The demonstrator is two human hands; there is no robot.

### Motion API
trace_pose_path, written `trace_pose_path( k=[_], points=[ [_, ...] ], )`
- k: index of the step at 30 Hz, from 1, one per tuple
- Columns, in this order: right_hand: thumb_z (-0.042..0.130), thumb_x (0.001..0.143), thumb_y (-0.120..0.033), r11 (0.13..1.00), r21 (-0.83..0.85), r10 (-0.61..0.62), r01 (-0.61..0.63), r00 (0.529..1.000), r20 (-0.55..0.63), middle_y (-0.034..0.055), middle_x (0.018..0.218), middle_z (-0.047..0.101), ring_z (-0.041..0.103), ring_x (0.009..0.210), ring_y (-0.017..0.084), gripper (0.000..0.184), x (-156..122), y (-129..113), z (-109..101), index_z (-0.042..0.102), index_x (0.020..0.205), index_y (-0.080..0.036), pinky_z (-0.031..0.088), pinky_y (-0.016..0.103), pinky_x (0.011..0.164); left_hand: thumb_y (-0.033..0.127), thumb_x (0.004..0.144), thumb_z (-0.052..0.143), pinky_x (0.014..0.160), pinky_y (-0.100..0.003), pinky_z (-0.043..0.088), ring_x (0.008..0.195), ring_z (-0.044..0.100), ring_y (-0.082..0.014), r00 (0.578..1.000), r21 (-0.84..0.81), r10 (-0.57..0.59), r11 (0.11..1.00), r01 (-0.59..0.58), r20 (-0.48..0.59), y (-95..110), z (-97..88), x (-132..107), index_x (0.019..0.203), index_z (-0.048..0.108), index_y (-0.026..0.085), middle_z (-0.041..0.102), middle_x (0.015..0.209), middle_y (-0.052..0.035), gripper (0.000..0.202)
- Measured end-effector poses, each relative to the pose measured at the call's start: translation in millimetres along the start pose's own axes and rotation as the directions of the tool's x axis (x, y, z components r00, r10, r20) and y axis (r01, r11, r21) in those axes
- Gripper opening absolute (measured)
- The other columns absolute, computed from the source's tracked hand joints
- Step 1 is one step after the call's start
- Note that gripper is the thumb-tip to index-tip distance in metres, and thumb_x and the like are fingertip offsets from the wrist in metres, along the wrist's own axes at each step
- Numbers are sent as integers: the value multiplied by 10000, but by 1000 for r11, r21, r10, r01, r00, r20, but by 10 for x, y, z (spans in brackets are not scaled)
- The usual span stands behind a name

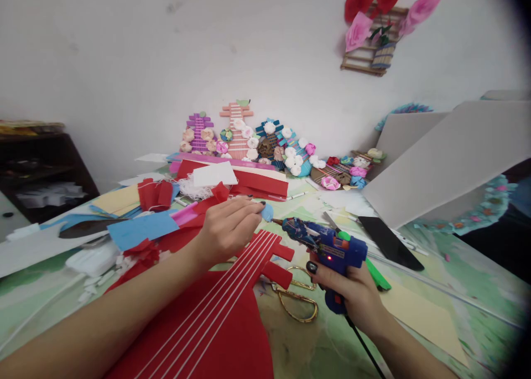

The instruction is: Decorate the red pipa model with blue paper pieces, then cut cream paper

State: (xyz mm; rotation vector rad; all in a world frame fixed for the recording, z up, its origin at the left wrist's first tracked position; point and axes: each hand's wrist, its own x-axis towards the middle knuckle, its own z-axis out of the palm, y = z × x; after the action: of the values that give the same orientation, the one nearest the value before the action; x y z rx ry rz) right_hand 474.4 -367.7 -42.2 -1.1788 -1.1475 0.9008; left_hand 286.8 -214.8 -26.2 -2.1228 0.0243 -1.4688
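The left hand (226,227) has its grip pinching a small blue piece (267,212) at the fingertips, held just above the neck of the red guitar cut-out (215,323), seemingly so its face meets the nozzle. The right hand (352,296), just right of that neck, has its grip wrapped tight around a blue glue gun (327,246) aimed at the piece. Whether the tip touches it is hard to tell, the gun's cord runs off the bottom edge, and gold-handled scissors (298,304) lie partly under the neck's tabs on the worktop (315,346).
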Motion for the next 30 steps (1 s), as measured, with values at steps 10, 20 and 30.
trace_pose_path(
  k=[10,20,30],
  points=[
    [751,689,-410,998,-53,-42,40,999,-35,26,783,675,593,715,167,278,2,18,2,714,844,-183,502,253,632,3,723,680,821,-330,582,814,686,-180,1000,-32,-9,999,9,3,32,11,3,782,580,136,721,845,-83,177],
    [757,672,-440,994,-92,-62,53,994,-94,38,770,667,589,706,170,311,-3,25,-13,703,816,-170,506,261,626,13,742,667,833,-333,581,819,687,-173,1000,-32,-12,999,13,14,34,27,-24,790,580,141,723,851,-70,162],
    [728,705,-453,995,-95,-16,15,1000,-6,64,860,701,618,776,205,327,-23,12,2,736,881,-177,530,307,696,41,785,622,857,-338,573,841,694,-170,999,-38,-18,999,20,42,49,13,-22,817,574,164,730,883,-62,136]
  ],
)
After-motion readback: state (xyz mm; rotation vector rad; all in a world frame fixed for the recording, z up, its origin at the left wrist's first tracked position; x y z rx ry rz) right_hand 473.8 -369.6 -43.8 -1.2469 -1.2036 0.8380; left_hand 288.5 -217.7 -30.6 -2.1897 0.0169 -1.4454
